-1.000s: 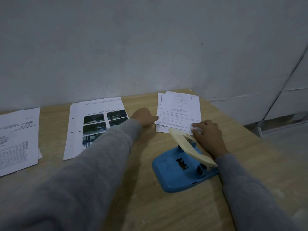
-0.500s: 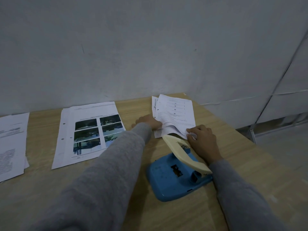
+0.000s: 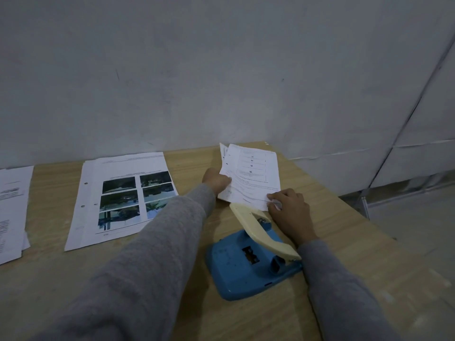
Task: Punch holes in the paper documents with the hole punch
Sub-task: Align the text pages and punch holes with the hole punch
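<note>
A light wooden bench (image 3: 344,242) stands against a plain grey wall (image 3: 197,70) at the far side. Off to the right, past the bench's edge, pale wall panels (image 3: 423,156) meet a grey floor (image 3: 418,222).

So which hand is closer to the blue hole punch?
The right hand. It sits just beside the hole punch, next to its cream lever, holding the near corner of the paper stack. The left hand grips the stack's left edge, farther back.
</note>
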